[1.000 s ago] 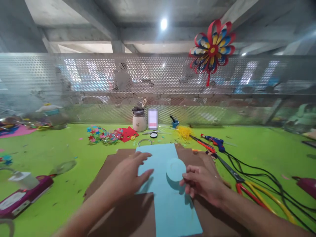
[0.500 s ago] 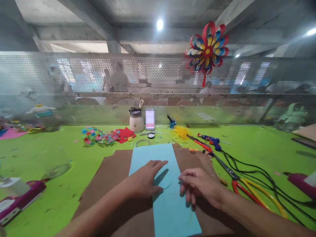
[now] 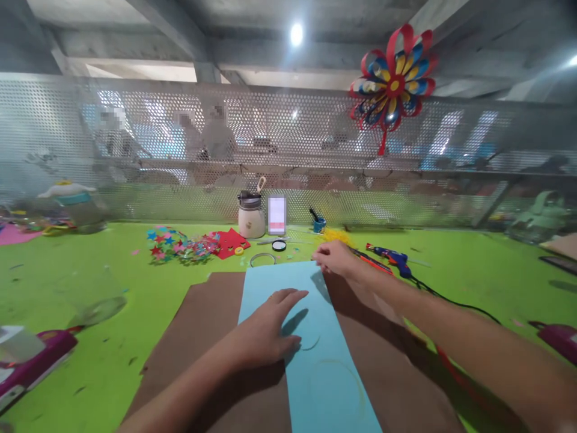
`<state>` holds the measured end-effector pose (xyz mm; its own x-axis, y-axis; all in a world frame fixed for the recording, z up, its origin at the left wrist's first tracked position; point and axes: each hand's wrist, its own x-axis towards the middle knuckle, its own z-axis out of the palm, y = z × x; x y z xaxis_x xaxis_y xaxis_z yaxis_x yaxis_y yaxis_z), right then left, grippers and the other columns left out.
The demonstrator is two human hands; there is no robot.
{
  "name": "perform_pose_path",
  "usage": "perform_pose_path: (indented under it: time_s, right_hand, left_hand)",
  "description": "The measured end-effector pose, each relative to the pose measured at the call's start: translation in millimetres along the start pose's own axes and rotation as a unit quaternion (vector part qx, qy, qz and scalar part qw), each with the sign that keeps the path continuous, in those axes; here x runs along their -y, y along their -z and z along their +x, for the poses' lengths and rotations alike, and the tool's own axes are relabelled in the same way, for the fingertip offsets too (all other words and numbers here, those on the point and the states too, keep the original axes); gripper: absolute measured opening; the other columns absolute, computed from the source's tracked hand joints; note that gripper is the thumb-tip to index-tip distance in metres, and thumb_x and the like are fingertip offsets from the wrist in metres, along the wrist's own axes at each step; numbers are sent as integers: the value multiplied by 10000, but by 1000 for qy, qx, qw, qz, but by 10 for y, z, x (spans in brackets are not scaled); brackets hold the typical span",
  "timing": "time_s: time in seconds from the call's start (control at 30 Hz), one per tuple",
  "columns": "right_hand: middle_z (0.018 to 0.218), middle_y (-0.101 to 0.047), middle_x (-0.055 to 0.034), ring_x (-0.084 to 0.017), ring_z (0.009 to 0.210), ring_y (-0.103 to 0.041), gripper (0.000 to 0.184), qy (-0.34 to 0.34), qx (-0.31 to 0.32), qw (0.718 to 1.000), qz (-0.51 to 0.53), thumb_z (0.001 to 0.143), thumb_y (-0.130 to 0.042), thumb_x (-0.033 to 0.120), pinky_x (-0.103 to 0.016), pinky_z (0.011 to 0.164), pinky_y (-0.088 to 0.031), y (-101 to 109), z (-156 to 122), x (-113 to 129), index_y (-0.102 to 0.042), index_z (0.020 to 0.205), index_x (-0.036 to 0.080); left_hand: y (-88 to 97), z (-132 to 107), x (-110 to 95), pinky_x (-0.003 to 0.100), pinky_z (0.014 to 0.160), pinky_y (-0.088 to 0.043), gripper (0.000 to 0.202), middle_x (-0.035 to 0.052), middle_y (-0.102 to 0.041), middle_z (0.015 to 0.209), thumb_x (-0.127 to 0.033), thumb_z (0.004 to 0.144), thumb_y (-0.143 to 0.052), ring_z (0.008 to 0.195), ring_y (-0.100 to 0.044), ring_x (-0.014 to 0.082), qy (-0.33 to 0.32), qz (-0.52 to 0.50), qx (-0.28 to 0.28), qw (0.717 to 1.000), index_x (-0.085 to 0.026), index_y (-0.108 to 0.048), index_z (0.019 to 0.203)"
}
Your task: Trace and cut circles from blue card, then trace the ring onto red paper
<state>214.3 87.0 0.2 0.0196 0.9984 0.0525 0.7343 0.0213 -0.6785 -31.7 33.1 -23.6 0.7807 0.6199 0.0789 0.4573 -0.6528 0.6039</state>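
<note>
A light blue paper sheet [image 3: 315,373] lies lengthwise on a brown cardboard mat [image 3: 202,337]. My left hand [image 3: 268,328] rests flat on the sheet's left half, fingers stretched out and pressing it down. My right hand [image 3: 334,258] reaches across to the sheet's far right corner, fingers curled together on that corner. A faint drawn circle [image 3: 336,388] and a short arc [image 3: 312,344] show on the paper near my left hand.
On the green table [image 3: 451,270] behind the mat stand a cream jar [image 3: 251,221], an upright phone [image 3: 276,214], a wire ring [image 3: 262,259], red paper [image 3: 231,243] and paper stars [image 3: 174,246]. A blue glue gun [image 3: 392,257] lies right, a pink device [image 3: 31,364] left.
My right hand moved from the sheet's near right edge forward to its far right corner. My left hand stayed flat on the paper. The round blue disc seen earlier is out of sight.
</note>
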Motion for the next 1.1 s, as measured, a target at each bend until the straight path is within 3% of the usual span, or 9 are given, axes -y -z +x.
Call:
perform_pose_path:
  time_s: [0.1, 0.17, 0.5, 0.73, 0.87, 1.0, 1.1]
  right_hand:
    - [1125, -665, -65, -203, 951, -661, 258, 24, -4, 994, -103, 950, -612, 342, -385, 812, -570, -88, 495, 130, -642, 1121, 150]
    - [1223, -630, -83, -229, 1035, -642, 310, 40, 4, 986, -161, 953, -608, 348, -429, 871, -556, -182, 764, 220, -614, 1204, 167]
    - [1256, -615, -91, -230, 1054, -637, 324, 107, 89, 937, -321, 956, -604, 340, -434, 881, -554, -686, 1608, 525, -597, 1237, 180]
    - [1252, -613, -110, -234, 1054, -638, 350, 134, 105, 913, -371, 947, -619, 336, -437, 882, -553, -963, 1838, 638, -590, 1245, 154]
    - [1251, -613, -112, -235, 1055, -638, 354, 138, 93, 911, -378, 945, -623, 335, -436, 882, -553, -1017, 1861, 628, -590, 1244, 149]
    - [1252, -613, -107, -234, 1057, -637, 346, 135, 71, 917, -370, 946, -621, 335, -434, 883, -553, -922, 1845, 535, -593, 1241, 157]
    - [1257, -612, -102, -232, 1060, -635, 337, 116, 40, 926, -358, 951, -613, 337, -437, 886, -551, -695, 1823, 376, -593, 1242, 168]
  left_hand:
    - [-3, 10, 38, 439, 1125, -397, 717, 113, -410, 1493, -114, 792, -560, 1351, -434, 253, -11, -11, -24, 1000, -241, -372, 1473]
    - [-17, 15, 55, 432, 1102, -422, 686, 123, -438, 1455, -66, 801, -507, 1321, -463, 250, -4, -7, -37, 999, -216, -384, 1459]
    - [-115, 17, 80, 414, 1097, -423, 689, 129, -471, 1395, 16, 769, -447, 1247, -524, 250, 22, 22, -35, 999, -192, -400, 1424]
    - [-139, 20, 133, 403, 1100, -423, 670, 129, -479, 1386, -9, 773, -451, 1252, -522, 248, 27, 8, -32, 999, -199, -409, 1414]
    - [-164, 16, 141, 415, 1092, -434, 639, 134, -485, 1389, -35, 808, -443, 1243, -528, 253, 27, 3, -39, 999, -204, -408, 1423]
    - [-140, 6, 92, 408, 1100, -432, 596, 138, -470, 1416, -57, 850, -421, 1262, -516, 250, 43, 12, -21, 999, -191, -409, 1431]
    - [-130, 3, 99, 401, 1121, -408, 591, 137, -465, 1420, -55, 857, -414, 1293, -489, 247, 35, 23, -21, 999, -180, -402, 1435]
